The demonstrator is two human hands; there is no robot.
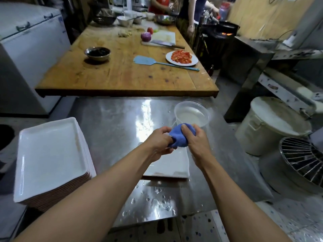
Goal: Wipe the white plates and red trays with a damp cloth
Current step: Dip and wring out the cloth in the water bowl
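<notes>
The fingers of the right hand (197,140) curl over the top of a bunched blue cloth (181,135), clamped on it, while the left hand (160,142) pinches its other end from the side; the two grips look set against each other, most likely to wring out water so the cloth is damp rather than dripping. The bundle hangs above a single white plate (172,165) lying flat on the steel worktop (118,119), and just in front of a clear tub of water (192,114), near enough for dipping. Droplets bead the worktop's near edge. To the left, well apart from the hands, a tall stack of white plates (49,154) waits with reddish edges showing beneath, possibly the red trays, though I cannot tell. Beyond, a wooden table (122,74) carries a plate of chopped tomato (181,58) and a blue spatula (145,60).
</notes>
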